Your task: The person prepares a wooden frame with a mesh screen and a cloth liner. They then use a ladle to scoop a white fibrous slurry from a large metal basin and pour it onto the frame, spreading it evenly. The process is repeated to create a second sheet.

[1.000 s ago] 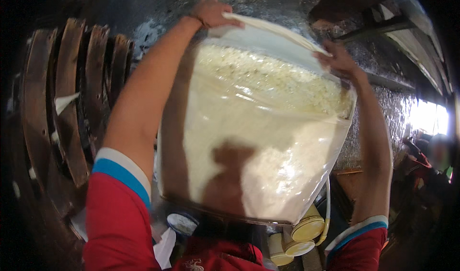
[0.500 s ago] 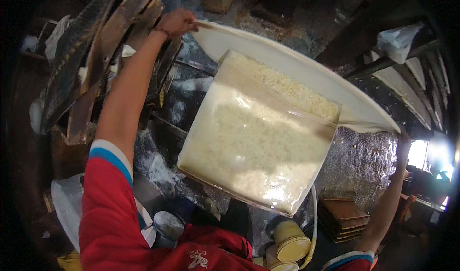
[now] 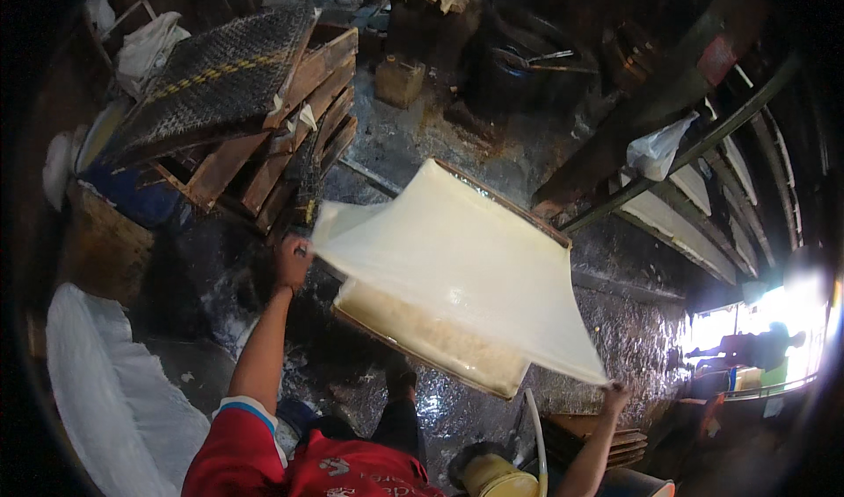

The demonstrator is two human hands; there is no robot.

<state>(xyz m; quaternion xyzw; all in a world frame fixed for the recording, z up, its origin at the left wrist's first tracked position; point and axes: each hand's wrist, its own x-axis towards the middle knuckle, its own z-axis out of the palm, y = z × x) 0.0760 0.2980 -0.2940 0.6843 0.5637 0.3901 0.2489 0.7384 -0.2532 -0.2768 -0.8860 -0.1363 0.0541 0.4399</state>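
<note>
1. My left hand (image 3: 294, 261): fingers closed on one corner of the white cloth (image 3: 448, 273), out past the tray's left side.
2. My right hand (image 3: 617, 397): pinching the opposite near corner, off to the right; small in view, exact finger placement can't be told.
3. Cloth: pulled taut between both hands, lying over the far and middle part of the wooden tray (image 3: 520, 209), in front of me. Near strip of pale, wet-looking filling (image 3: 431, 321) shows below the cloth's edge; can't tell if a thin layer covers it.
4. Risk: uneven pull. Right corner sits lower and nearer me than the left, so the cloth could go on skewed or creased.
5. Risk: slip. Cloth looks damp; a weak pinch on the right could lose that corner.
6. Risk: too hard a tug could drag the filling or shift the tray; what supports it is hidden.
7. Risk: footing. Floor (image 3: 431, 409) shines wet; hose (image 3: 538, 435) and yellow bucket (image 3: 497, 479) near the tray could catch a foot.
</note>
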